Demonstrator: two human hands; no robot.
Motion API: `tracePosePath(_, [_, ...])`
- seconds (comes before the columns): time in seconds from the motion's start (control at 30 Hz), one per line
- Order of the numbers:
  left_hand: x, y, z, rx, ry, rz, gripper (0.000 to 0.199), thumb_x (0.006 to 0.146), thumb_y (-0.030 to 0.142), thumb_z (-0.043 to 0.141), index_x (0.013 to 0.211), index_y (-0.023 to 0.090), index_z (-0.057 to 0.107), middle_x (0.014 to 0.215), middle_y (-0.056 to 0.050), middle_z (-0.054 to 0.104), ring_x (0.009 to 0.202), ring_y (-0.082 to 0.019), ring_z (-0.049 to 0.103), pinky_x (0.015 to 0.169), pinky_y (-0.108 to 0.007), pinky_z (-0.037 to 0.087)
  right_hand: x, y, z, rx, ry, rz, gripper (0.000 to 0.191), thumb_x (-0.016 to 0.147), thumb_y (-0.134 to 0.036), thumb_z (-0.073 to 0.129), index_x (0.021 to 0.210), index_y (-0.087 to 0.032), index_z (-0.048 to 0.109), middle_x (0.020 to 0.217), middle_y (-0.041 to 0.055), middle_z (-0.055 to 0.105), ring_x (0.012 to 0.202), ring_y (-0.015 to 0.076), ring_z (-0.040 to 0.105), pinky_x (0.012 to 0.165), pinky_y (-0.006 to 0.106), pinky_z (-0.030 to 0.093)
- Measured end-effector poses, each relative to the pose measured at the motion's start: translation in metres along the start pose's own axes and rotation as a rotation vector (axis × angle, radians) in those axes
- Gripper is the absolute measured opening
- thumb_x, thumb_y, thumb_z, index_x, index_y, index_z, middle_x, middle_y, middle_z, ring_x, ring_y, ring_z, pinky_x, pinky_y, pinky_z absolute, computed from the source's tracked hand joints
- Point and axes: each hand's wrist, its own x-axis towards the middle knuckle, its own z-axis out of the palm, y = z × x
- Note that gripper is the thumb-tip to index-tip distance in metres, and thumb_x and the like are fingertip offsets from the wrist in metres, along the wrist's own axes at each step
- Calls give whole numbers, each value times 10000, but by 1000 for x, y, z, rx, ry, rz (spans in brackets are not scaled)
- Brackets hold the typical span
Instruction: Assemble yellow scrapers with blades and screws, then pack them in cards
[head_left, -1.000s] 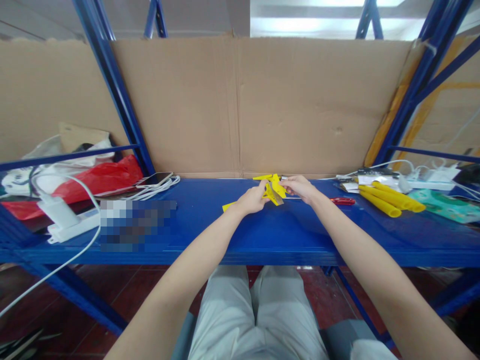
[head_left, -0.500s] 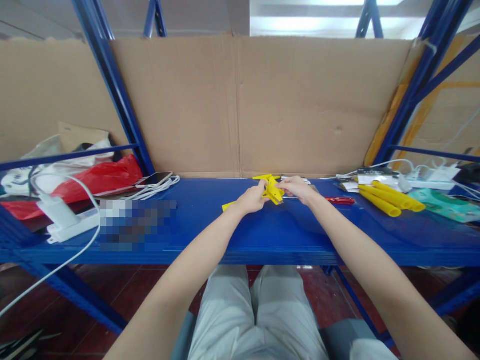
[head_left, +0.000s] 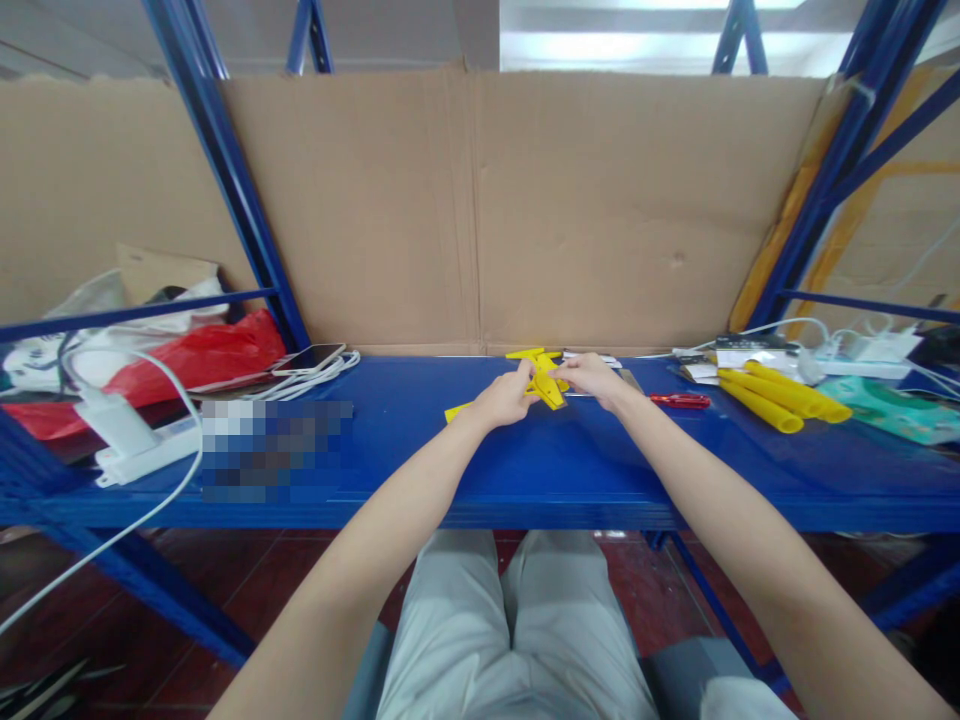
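Note:
A yellow toy plane (head_left: 549, 389) is held just above the blue table, near its back. My left hand (head_left: 510, 394) is closed around its left side; a yellow wing tip shows to the left, past the wrist. My right hand (head_left: 591, 377) has its fingers pinched together at the plane's right side, touching it; the fingertips are partly hidden. A red-handled tool (head_left: 679, 401) lies on the table just right of my right forearm.
Several yellow tubes (head_left: 780, 395) lie at the right, beside a green packet (head_left: 892, 405) and a white power strip (head_left: 862, 355). At the left are white cables (head_left: 315, 375), a red bag (head_left: 202, 355) and another power strip (head_left: 150, 450). Cardboard (head_left: 600, 200) stands along the back.
The plane has turned very slightly between my hands, and my right fingers have shifted a little on it. Everything else stays as it was.

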Motion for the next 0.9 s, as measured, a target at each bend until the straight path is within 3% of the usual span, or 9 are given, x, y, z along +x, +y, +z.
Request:
tracePosePath(0.5, [-1, 1, -1, 28, -5, -1, 340, 825, 227, 563, 1114, 189, 387, 1052, -128, 635, 978, -263, 624, 795, -350, 475, 12, 14, 4, -129, 43, -110, 157, 614, -229, 597, 487, -164, 530, 497, -41, 484, 508, 87, 411, 511, 228, 312])
tracePosePath(0.7, [-2, 3, -4, 57, 16, 116, 300, 836, 163, 527, 1127, 186, 459, 1119, -105, 625, 1041, -231, 596, 867, -344, 454, 12, 14, 5, -202, 65, -213, 139, 602, -194, 637, 525, -175, 524, 537, -34, 518, 537, 97, 452, 530, 226, 336])
tracePosePath(0.9, [1, 0, -2, 50, 28, 181, 185, 838, 158, 517, 1018, 174, 560, 1100, -89, 641, 1052, -213, 587, 898, -338, 444, 12, 13, 3, -172, 101, -188, 159, 618, -175, 634, 550, -185, 491, 547, -44, 506, 544, 95, 456, 549, 222, 361])
